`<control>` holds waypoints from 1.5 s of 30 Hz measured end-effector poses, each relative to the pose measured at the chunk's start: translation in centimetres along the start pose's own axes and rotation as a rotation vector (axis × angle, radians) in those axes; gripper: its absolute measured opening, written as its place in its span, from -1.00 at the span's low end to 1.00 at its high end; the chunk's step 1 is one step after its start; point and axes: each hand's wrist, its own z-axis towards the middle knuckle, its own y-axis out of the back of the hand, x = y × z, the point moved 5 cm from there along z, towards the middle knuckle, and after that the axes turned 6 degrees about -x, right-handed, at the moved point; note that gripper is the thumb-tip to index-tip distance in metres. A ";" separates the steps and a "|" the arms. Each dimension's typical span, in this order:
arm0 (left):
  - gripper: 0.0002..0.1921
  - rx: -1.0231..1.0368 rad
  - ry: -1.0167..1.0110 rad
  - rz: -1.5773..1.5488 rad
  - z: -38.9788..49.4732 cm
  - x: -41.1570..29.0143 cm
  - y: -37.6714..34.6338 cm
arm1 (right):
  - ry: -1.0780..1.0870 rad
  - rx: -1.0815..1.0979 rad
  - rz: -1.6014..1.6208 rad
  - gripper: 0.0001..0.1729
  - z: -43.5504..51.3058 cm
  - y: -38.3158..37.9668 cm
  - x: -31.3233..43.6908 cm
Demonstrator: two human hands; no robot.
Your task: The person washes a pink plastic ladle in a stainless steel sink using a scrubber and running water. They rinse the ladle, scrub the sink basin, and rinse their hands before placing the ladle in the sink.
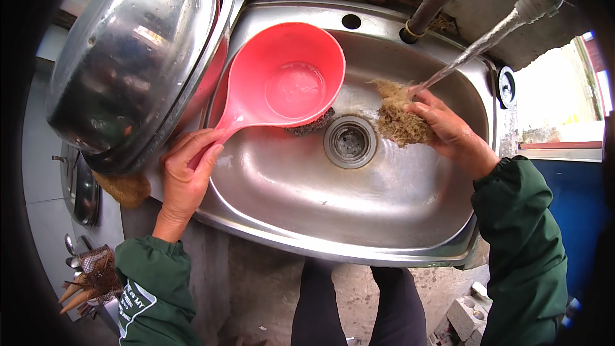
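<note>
My left hand [185,173] grips the handle of a pink plastic water ladle [274,53], whose bowl faces up over the left part of a stainless steel sink [307,216]. A little clear water lies in the ladle's bottom. In my right hand [447,125] is a tan fibrous scrubber [401,115], perhaps a loofah, to the right of the drain [350,142]. A stream of water [475,50] runs down onto that hand and the scrubber. Partly hidden under the ladle's rim, a dark wire scouring pad [312,122] rests in the sink.
Large metal basins [125,53] lean stacked at the left, close to my left hand. Beneath them sits a brown fibrous pad [122,187]. A utensil basket [98,269] stands lower left. The water outlet [538,0] juts in upper right, near a dark pipe [430,2]. Concrete blocks [466,317] lie below.
</note>
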 end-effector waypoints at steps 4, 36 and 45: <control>-0.81 0.032 0.058 -0.042 -0.2 0.4 0.1 | 0.228 0.055 -0.210 -0.46 0.3 0.2 1.7; -0.85 0.140 0.174 -0.202 0.1 1.4 -0.1 | 1.275 0.607 -1.031 -0.66 -7.4 -29.7 -5.6; -0.86 0.112 0.139 -0.207 0.2 1.3 0.0 | 1.555 0.485 -0.959 -0.61 -9.0 -30.9 -7.3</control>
